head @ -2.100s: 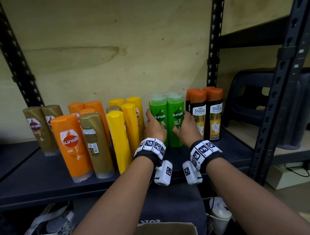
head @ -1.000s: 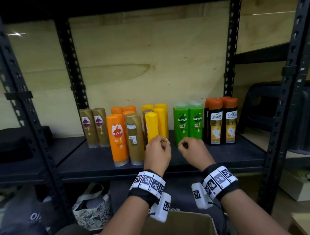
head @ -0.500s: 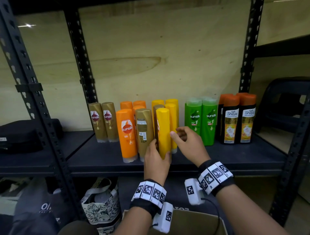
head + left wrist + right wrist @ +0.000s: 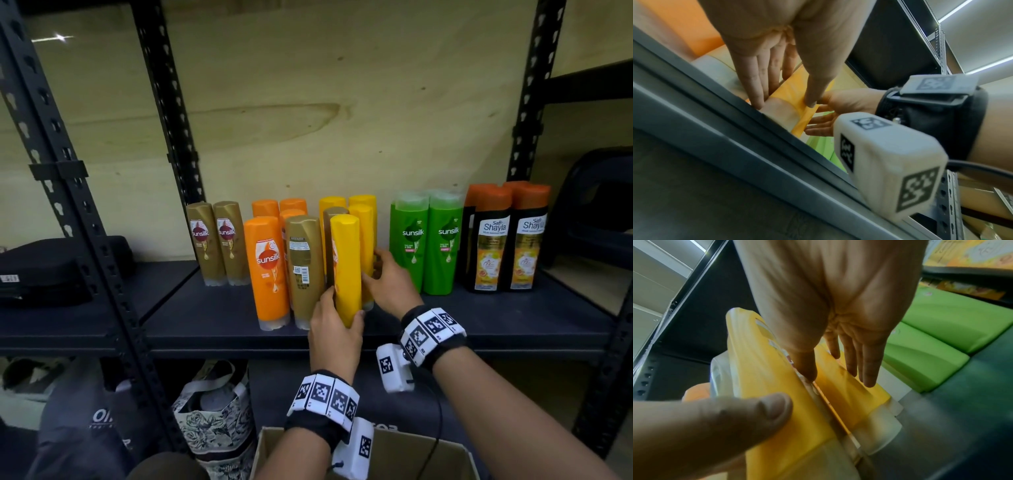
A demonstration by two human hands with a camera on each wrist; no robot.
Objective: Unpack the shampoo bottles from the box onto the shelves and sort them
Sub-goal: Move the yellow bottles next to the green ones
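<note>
- The front yellow bottle [image 4: 346, 270], left of the green bottles [image 4: 426, 240], is pinched low by the left hand [image 4: 334, 329].
- The rear yellow bottle [image 4: 366, 233] is clasped by the right hand [image 4: 390, 284].
- The plastic is judged stiff and slippery, best gripped across the flat faces.

wrists: black wristbands [image 4: 315, 430], white marker tiles [image 4: 432, 330] | white marker-tagged camera boxes [image 4: 392, 368] | right: black cable [image 4: 441, 421]

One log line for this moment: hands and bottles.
left hand: grips front yellow bottle | right hand: pinches second yellow bottle | both bottles upright
</note>
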